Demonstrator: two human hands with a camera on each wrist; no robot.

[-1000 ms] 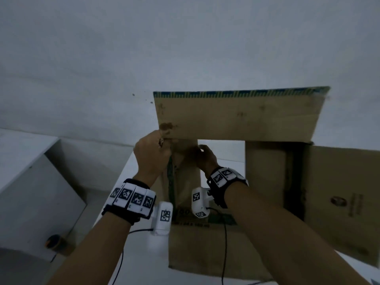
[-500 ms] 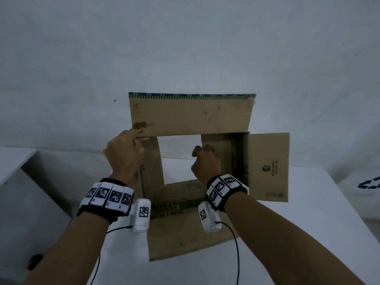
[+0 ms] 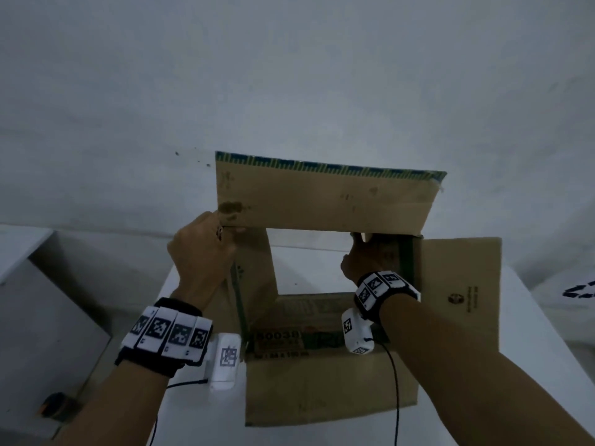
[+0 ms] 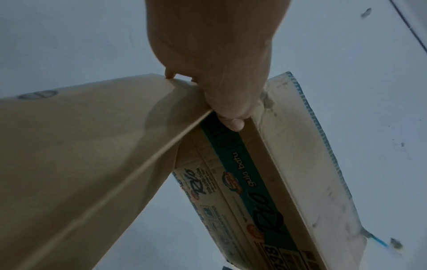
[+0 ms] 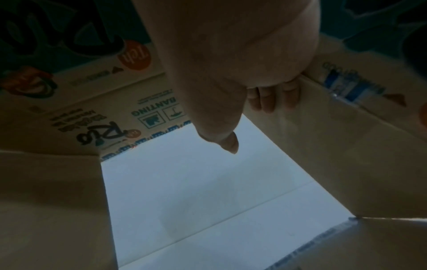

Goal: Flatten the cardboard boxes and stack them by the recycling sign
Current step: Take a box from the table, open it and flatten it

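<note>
A brown cardboard box (image 3: 322,194), open at both ends with its flaps spread, is held upright above the white table (image 3: 531,349). My left hand (image 3: 206,249) grips its upper left corner, where the top flap meets the side wall; in the left wrist view the left hand (image 4: 221,91) pinches the printed box (image 4: 254,182) at that corner. My right hand (image 3: 363,255) reaches through the opening and holds the right wall. In the right wrist view the right hand's (image 5: 242,82) fingers (image 5: 265,98) curl over the box's (image 5: 346,164) wall edge and the thumb sticks out. A recycling sign (image 3: 579,292) shows at the far right edge.
A white cabinet (image 3: 38,317) stands to the left of the table with a gap between them. A small orange and black object (image 3: 53,403) lies on the floor at the lower left. A plain white wall rises behind the box.
My right hand has moved from the left corner across the opening to the right wall. The box's opening has widened from a narrow slot to a squarer shape. My left hand keeps its corner grip.
</note>
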